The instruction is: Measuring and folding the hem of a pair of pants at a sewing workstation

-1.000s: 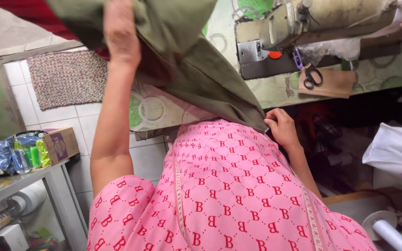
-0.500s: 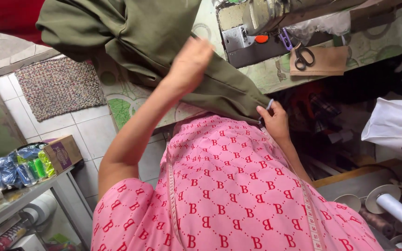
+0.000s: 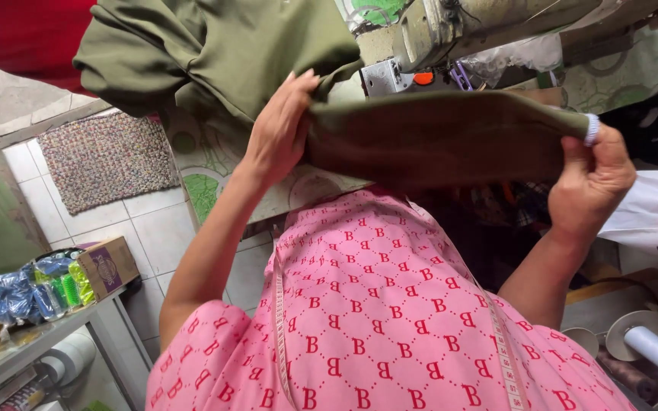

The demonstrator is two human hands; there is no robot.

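Observation:
I hold an olive-green cloth (image 3: 436, 137) stretched flat between both hands, above my lap in its pink patterned dress. My left hand (image 3: 279, 129) grips the cloth's left edge, where it bunches up into a larger heap (image 3: 207, 46) on the table. My right hand (image 3: 592, 179) pinches the right end, with a white band on one fingertip. A measuring tape (image 3: 279, 320) hangs over my shoulders.
A sewing machine (image 3: 451, 30) stands behind the cloth on a patterned table (image 3: 207, 183). A woven mat (image 3: 104, 156) lies on the tiled floor at left. A shelf (image 3: 32, 342) at lower left holds bags and a small box. White spools (image 3: 637, 335) sit at lower right.
My right hand has risen from the table edge and pulled the cloth out to the right. My left hand has shifted right and now grips the cloth edge, drawing it taut.

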